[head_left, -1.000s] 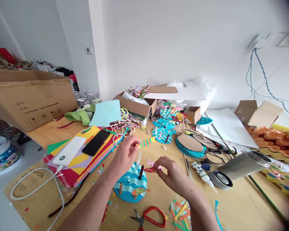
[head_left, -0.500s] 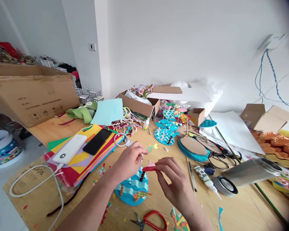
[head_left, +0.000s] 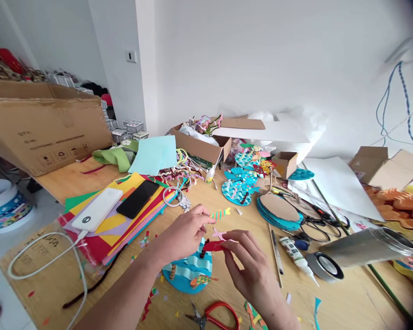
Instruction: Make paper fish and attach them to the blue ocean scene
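Tabletop [head_left: 333, 302] spreads across the lower frame, a big cardboard carton [head_left: 48, 137] looming upper left, a steel flask [head_left: 361, 250] slanting at the right. Down to lower centre: a blue disc [head_left: 189, 272] banded with wavy paper strips, and both hands working above it! Left hand [head_left: 187, 233] over the disc's far side, thumb and finger together on the near end of a striped paper fish [head_left: 220, 213], its tail pointing right. Right hand [head_left: 248, 256] comes in from lower right, fingertips clamped on the right end of a red paper cutout [head_left: 213, 246]. Red-handled snips [head_left: 203, 319] sit below at the bottom edge. And here's the tight spot: the cutout's long axis runs nearly level, leftward from the right fingertips, its free end right by a dark fuzzy coil [head_left: 202, 252] standing on the disc. Touching or just short? Can't tell. Right hand is nearer the cutout.
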